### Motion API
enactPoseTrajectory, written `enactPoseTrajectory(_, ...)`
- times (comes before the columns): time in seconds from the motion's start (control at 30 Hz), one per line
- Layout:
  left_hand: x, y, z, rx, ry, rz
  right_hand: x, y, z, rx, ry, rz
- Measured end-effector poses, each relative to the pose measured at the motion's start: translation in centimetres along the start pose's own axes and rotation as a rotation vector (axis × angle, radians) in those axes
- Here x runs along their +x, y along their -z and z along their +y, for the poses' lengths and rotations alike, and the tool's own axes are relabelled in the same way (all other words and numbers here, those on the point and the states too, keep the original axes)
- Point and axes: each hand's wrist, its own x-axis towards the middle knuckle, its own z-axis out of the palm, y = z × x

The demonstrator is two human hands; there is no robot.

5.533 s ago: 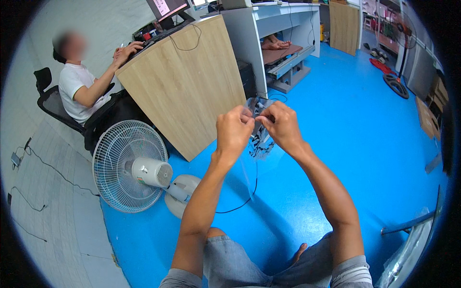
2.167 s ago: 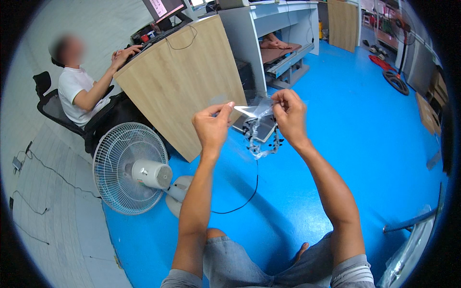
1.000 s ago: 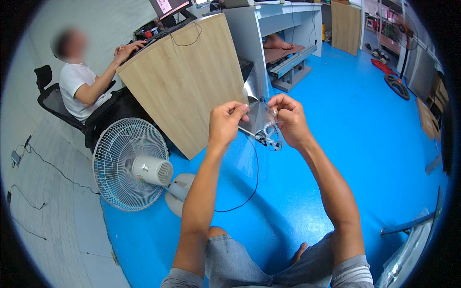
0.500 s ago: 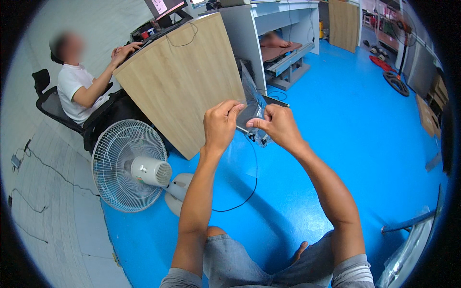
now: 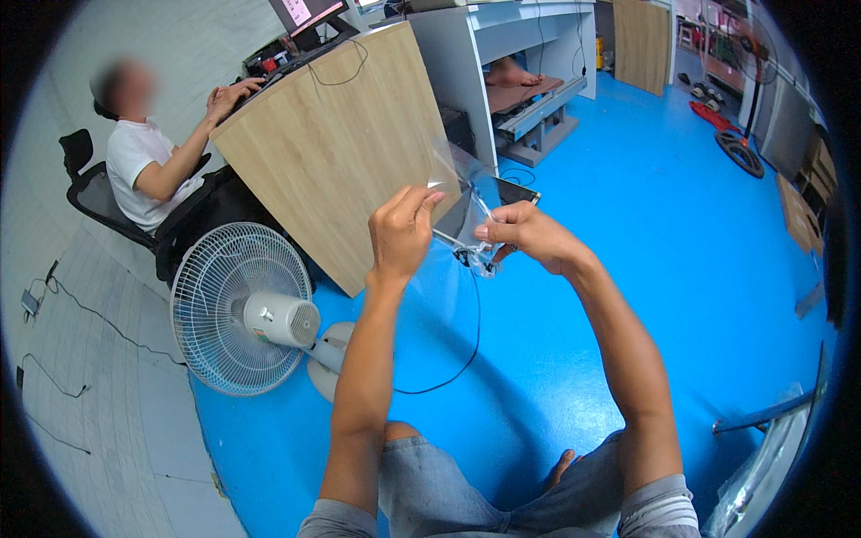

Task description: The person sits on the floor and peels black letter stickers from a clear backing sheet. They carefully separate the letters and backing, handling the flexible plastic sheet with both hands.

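Both hands are raised in front of me with clear plastic film (image 5: 464, 170), seemingly a bag, stretched between and above them. The fingers of my left hand (image 5: 401, 231) are pinched on its left edge, thumb against fingertips. My right hand (image 5: 531, 235) grips the right side of the film between thumb and bent fingers. Just below the right fingertips, small black pieces (image 5: 463, 256) show amid crumpled clear plastic; whether they lie inside the film cannot be made out. The film's lower part is hard to see against the blue floor.
A white standing fan (image 5: 282, 320) is on the left, its cord running over the blue floor (image 5: 538, 359). Beyond it a person (image 5: 148, 170) sits at a wooden desk (image 5: 332, 152). Plastic-wrapped material (image 5: 762, 466) leans at the lower right. A black fan (image 5: 756, 99) stands far right.
The hands have drawn slightly apart, the left moving a little left. My right hand has turned, its thumb now lying on the film. The film spreads wider between them.
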Motion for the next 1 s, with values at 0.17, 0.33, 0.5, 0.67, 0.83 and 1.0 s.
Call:
enactPoseTrajectory(0.17, 0.4, 0.5, 0.1, -0.114, 0.011, 0.019, -0.9, 1.5, -0.4, 0.213, 0.021, -0.018)
enactPoseTrajectory(0.33, 0.4, 0.7, -0.1, -0.14, 0.048, 0.037, -1.1, -0.4, -2.0, 0.497, 0.089, 0.14)
enactPoseTrajectory(0.5, 0.6, 0.8, 0.3, -0.18, -0.006, 0.058, -0.3, -0.7, -0.8, 0.721, 0.085, 0.176)
enactPoseTrajectory(0.67, 0.4, 1.1, 0.9, -0.244, -0.008, 0.005, -0.8, -3.2, -2.8, 0.552, 0.099, 0.246)
enactPoseTrajectory(0.83, 0.7, 1.6, 1.3, -0.272, 0.16, -0.167, 0.3, -2.6, -1.5, -0.063, 0.329, 0.503)
enactPoseTrajectory(1.0, 0.9, 1.7, 1.6, -0.222, 0.252, -0.241, 0.5, -1.3, -0.8, -0.165, 0.346, 0.589)
